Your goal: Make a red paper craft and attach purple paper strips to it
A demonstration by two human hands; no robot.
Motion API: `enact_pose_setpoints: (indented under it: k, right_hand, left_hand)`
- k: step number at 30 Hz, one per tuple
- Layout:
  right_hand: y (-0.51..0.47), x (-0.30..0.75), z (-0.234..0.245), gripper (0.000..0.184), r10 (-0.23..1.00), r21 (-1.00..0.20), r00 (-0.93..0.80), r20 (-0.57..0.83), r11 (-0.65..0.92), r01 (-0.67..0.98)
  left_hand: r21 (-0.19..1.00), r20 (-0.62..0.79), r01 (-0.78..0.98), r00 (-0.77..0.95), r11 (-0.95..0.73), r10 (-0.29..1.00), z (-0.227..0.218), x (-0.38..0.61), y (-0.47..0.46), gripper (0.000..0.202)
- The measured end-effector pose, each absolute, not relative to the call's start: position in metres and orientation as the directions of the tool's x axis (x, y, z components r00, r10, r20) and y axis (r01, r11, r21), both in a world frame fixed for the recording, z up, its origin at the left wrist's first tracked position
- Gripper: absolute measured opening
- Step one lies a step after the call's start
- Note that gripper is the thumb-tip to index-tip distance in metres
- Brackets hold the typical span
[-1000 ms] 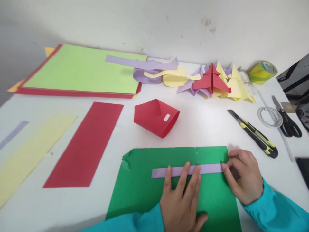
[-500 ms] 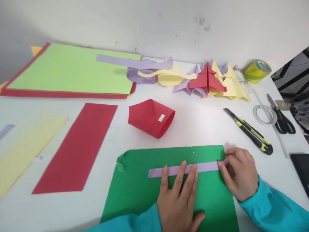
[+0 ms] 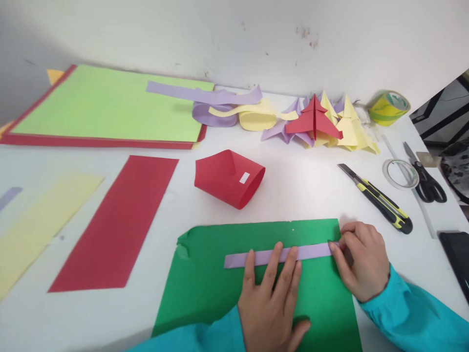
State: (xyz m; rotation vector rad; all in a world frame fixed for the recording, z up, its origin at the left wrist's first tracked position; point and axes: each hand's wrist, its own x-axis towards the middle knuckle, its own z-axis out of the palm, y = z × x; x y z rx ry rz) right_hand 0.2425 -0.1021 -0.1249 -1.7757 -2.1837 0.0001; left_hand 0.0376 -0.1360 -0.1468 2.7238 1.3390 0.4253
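A lilac paper strip (image 3: 238, 258) lies across a green paper sheet (image 3: 205, 288) at the table's near edge. My left hand (image 3: 273, 303) lies flat on the sheet, fingers stretched out, their tips pressing the middle of the strip. My right hand (image 3: 361, 259) is curled at the sheet's right edge, its fingertips pinching the strip's right end.
A rolled red paper cuff (image 3: 229, 178) sits behind the sheet. A red rectangle (image 3: 115, 222) and yellow strip (image 3: 40, 222) lie left, a light-green stack (image 3: 106, 105) behind. Folded paper shapes (image 3: 322, 122), a utility knife (image 3: 375, 198), tape rolls (image 3: 399, 173) and scissors (image 3: 427, 181) are right.
The view has shifted slightly to the right. Both hands stay on the lilac strip in nearly the same pose.
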Motion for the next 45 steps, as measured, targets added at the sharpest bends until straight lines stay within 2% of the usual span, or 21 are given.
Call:
enact_pose_setpoints:
  k: [5, 8, 10, 13, 17, 23, 29, 34, 45]
  right_hand:
    - [-0.102, 0.245, -0.127, 0.022, 0.957, -0.202, -0.154, 0.247, 0.206, 0.958]
    - [-0.101, 0.243, -0.127, 0.015, 0.939, -0.191, -0.170, 0.300, 0.234, 0.953]
    - [-0.102, 0.238, -0.127, 0.010, 0.890, -0.158, -0.245, 0.385, 0.326, 0.932]
    - [-0.106, 0.226, -0.125, 0.022, 0.786, -0.124, -0.395, 0.475, 0.504, 0.854]
    - [-0.112, 0.216, -0.124, 0.020, 0.725, -0.127, -0.518, 0.454, 0.628, 0.768]
    - [-0.110, 0.216, -0.126, 0.025, 0.752, -0.118, -0.544, 0.372, 0.620, 0.776]
    - [-0.110, 0.218, -0.126, 0.023, 0.748, -0.109, -0.553, 0.365, 0.625, 0.773]
    - [-0.113, 0.219, -0.128, 0.023, 0.756, -0.127, -0.557, 0.343, 0.625, 0.770]
    - [-0.114, 0.222, -0.131, 0.025, 0.731, -0.093, -0.589, 0.345, 0.650, 0.754]
  left_hand:
    - [0.186, 0.194, 0.767, 0.584, -0.614, 0.788, -0.143, 0.038, -0.136, 0.057]
    - [0.186, 0.193, 0.769, 0.582, -0.611, 0.790, -0.144, 0.038, -0.136, 0.056]
    - [0.181, 0.200, 0.767, 0.584, -0.615, 0.787, -0.145, 0.037, -0.135, 0.056]
    - [0.171, 0.271, 0.742, 0.597, -0.648, 0.755, -0.150, 0.037, -0.134, 0.056]
    - [0.176, 0.344, 0.734, 0.579, -0.657, 0.739, -0.155, 0.037, -0.133, 0.057]
    - [0.148, 0.302, 0.738, 0.600, -0.659, 0.741, -0.153, 0.036, -0.134, 0.058]
    - [0.155, 0.285, 0.760, 0.578, -0.632, 0.765, -0.152, 0.036, -0.135, 0.069]
    - [0.136, 0.207, 0.785, 0.574, -0.605, 0.792, -0.151, 0.035, -0.138, 0.072]
    - [0.136, 0.268, 0.804, 0.532, -0.579, 0.803, -0.154, 0.034, -0.141, 0.075]
